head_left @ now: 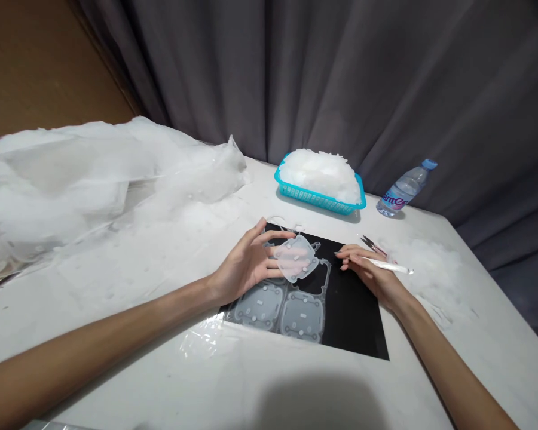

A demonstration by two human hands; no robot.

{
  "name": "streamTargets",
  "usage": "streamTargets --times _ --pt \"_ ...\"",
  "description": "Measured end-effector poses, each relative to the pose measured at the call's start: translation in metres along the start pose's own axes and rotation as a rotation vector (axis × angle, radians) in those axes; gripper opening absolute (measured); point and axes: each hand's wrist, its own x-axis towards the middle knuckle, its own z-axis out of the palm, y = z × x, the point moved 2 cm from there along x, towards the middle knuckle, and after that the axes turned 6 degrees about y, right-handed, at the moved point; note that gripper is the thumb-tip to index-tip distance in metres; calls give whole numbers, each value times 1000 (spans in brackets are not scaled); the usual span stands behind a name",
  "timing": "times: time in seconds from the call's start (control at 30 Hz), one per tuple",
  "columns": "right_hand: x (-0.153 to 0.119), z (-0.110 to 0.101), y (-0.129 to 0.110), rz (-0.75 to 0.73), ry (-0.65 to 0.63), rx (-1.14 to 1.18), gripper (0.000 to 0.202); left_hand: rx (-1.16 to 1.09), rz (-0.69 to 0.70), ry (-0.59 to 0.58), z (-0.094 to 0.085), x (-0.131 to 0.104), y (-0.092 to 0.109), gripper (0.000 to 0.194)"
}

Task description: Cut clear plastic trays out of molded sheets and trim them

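Note:
My left hand (251, 263), palm turned up and fingers stretched, holds a thin translucent square piece (296, 258) with rounded corners. The fingers show through it from behind. To its right my right hand (363, 269) is closed around a slim white pen-like tool (392, 264), its dark tip pointing left; its exact kind is unclear. Below both hands lies a black mat (354, 322). On the mat rests a translucent plastic sheet (278, 310) with similar square shapes in it and an open frame part at its upper right.
Behind the mat stands a turquoise basket (316, 200) heaped with white translucent pieces. A water bottle (403, 190) is at the back right, with dark-bladed scissors (373, 245) and a pile of clear scraps (434, 275) nearer. Big bags of whitish plastic (116, 173) cover the left side.

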Motion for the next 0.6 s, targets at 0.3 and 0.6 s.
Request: streamTargets --times 0.3,0.6 --pt "1 2 3 -23 27 -73 29 60 23 -37 -1 0 -1 59" --pt "0 3 0 44 103 -143 38 94 21 -57 -4 -2 -3 50"
